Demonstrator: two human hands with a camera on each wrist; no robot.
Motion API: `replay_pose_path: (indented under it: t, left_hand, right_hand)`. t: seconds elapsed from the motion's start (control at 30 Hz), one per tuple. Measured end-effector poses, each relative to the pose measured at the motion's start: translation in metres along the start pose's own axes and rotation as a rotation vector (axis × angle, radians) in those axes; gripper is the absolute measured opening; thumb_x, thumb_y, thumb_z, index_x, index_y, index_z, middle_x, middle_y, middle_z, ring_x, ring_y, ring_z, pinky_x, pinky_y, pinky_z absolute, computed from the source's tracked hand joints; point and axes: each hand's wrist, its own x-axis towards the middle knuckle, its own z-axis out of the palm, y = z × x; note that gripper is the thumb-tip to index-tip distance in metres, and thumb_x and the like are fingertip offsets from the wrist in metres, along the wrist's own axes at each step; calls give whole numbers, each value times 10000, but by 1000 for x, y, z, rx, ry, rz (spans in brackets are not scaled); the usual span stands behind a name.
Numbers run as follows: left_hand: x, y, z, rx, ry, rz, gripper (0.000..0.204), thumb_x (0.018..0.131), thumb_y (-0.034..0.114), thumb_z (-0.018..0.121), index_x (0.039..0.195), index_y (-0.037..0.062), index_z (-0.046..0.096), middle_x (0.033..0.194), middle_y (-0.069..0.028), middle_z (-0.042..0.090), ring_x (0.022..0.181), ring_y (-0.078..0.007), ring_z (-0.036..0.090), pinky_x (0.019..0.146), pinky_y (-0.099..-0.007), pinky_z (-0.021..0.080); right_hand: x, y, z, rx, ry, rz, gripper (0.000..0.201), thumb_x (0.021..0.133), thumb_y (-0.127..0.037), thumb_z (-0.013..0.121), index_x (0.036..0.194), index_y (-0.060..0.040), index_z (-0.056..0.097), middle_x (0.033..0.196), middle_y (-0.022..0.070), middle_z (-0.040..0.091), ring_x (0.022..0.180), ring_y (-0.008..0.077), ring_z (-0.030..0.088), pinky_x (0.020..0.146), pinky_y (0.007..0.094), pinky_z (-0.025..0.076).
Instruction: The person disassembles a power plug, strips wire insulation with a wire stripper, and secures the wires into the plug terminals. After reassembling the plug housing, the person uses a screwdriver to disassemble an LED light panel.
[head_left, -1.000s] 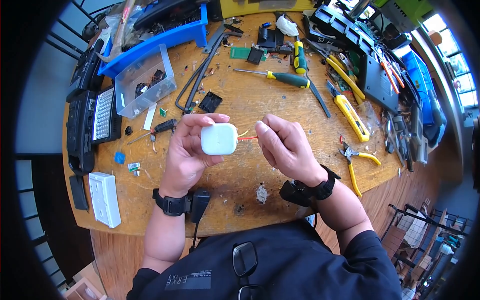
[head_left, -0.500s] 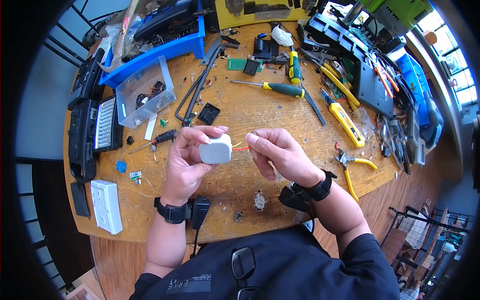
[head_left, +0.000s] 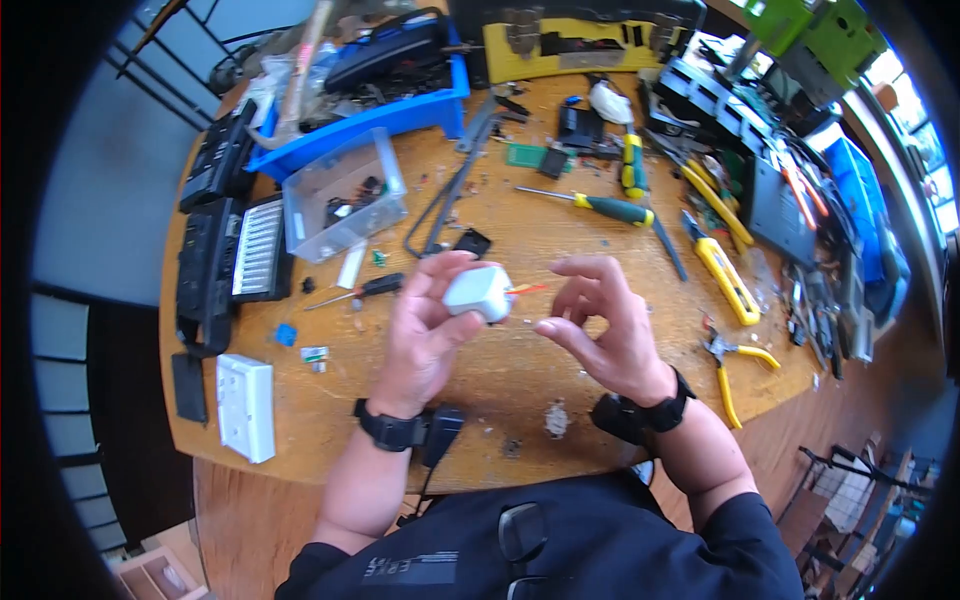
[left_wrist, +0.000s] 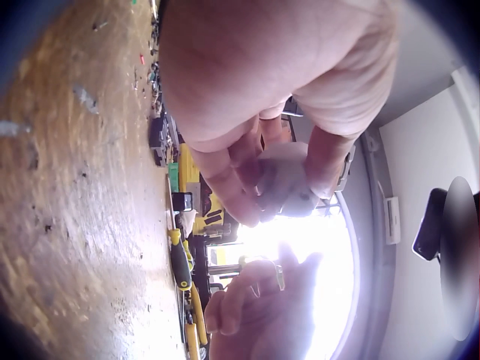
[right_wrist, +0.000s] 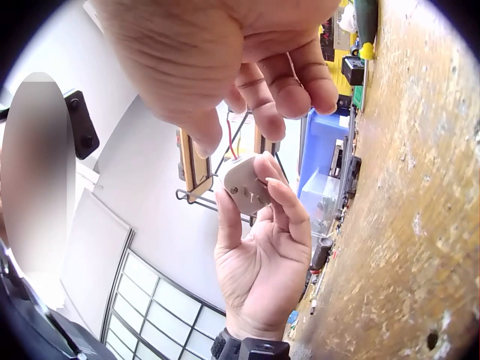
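Note:
My left hand (head_left: 422, 342) holds a small white plastic casing (head_left: 472, 294) with rounded corners, thumb on one side and fingers on the other. From the casing's right end sticks a red wire (head_left: 530, 289), with a shorter yellow one beside it. Small holes and slots mark the face of the casing (right_wrist: 247, 193) seen in the right wrist view. My right hand (head_left: 612, 338) hovers just right of the wire ends, thumb and fingers spread apart with nothing between them. In the left wrist view, my fingers cover part of the casing (left_wrist: 286, 172).
Below the hands lies a worn wooden bench (head_left: 520, 400). To the right are yellow-handled cutters (head_left: 728, 365) and a yellow utility knife (head_left: 725, 280). Farther back lies a green screwdriver (head_left: 612, 209). A clear bin (head_left: 345, 225) and a white wall-box (head_left: 246, 408) sit at the left.
My right hand has let go of the red wire and spread its fingers. The casing has tilted in my left hand. The head view has shifted, so the bench appears farther right and lower.

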Motion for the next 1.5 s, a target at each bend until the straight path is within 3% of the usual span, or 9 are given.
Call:
replay_pose_path:
  t: [0.03, 0.2, 0.5, 0.8, 1.03, 1.13, 1.2, 1.33, 1.5]
  left_hand:
    - [0, 1, 1, -51, -7, -9, 536, 777, 60, 698, 1239, 45, 424, 1197, -149, 540, 1071, -226, 557, 890, -350, 485]
    - [1, 2, -1, -28, -27, -65, 481, 805, 58, 677, 1219, 41, 433, 1183, -140, 547, 1038, -200, 574, 871, -322, 504]
    - [1, 1, -5, -14, -24, -157, 494, 805, 329, 684, 1132, 12, 490, 1069, -117, 594, 938, -212, 624, 814, -355, 539]
    - [0, 1, -5, -56, -42, -185, 493, 819, 367, 657, 1119, 12, 492, 1021, -117, 614, 854, -216, 648, 761, -351, 551]
    - [0, 0, -6, -36, -34, -179, 517, 814, 381, 656, 1124, 2, 490, 1000, -115, 613, 817, -214, 648, 759, -351, 542]
    - [0, 0, -5, -4, -58, -151, 499, 815, 327, 671, 1147, 4, 486, 1033, -115, 602, 883, -211, 632, 797, -355, 527]
    - [0, 0, -2, 34, -39, -95, 399, 837, 168, 662, 1155, 12, 478, 1077, -93, 594, 939, -162, 612, 842, -280, 497]
    - [1, 2, 0, 82, -57, -61, 421, 818, 66, 666, 1188, 34, 468, 1143, -79, 570, 1042, -152, 566, 886, -278, 475]
    - [1, 4, 1, 138, -125, -11, 508, 777, -34, 664, 1226, 60, 447, 1230, -72, 521, 1112, -156, 525, 928, -287, 457]
  right_hand:
    - [0, -2, 1, -36, 0, -14, 407, 802, -129, 696, 1125, -40, 466, 666, 43, 579, 485, 88, 503, 457, 234, 387]
    - [-1, -1, 4, -114, 42, -87, 156, 833, -29, 620, 971, -21, 550, 696, 89, 608, 614, 184, 625, 556, 270, 475]
    - [2, -6, 6, -289, 130, -145, 109, 779, -18, 665, 829, -14, 568, 655, 95, 588, 521, 191, 589, 491, 270, 446]
    - [7, -12, 2, -460, 57, -306, 42, 769, 1, 628, 781, -18, 591, 625, 96, 542, 515, 248, 555, 473, 320, 427]
    - [6, -13, 0, -520, 5, -299, 36, 768, -6, 618, 763, -17, 584, 605, 96, 512, 502, 251, 533, 463, 330, 412]
    - [5, -10, 0, -475, 8, -276, 58, 775, -7, 608, 738, -16, 564, 601, 105, 504, 501, 258, 527, 461, 330, 406]
    - [4, -8, 0, -334, 4, -210, 88, 787, -14, 605, 722, -13, 545, 599, 121, 503, 507, 266, 523, 465, 317, 401]
    - [0, -3, 0, -234, 7, -60, 129, 825, -45, 597, 720, -2, 536, 578, 111, 512, 478, 221, 520, 458, 299, 393]
    - [1, -5, -7, 253, -106, 390, 260, 912, -168, 549, 707, -8, 557, 491, 21, 503, 430, 76, 474, 426, 231, 346]
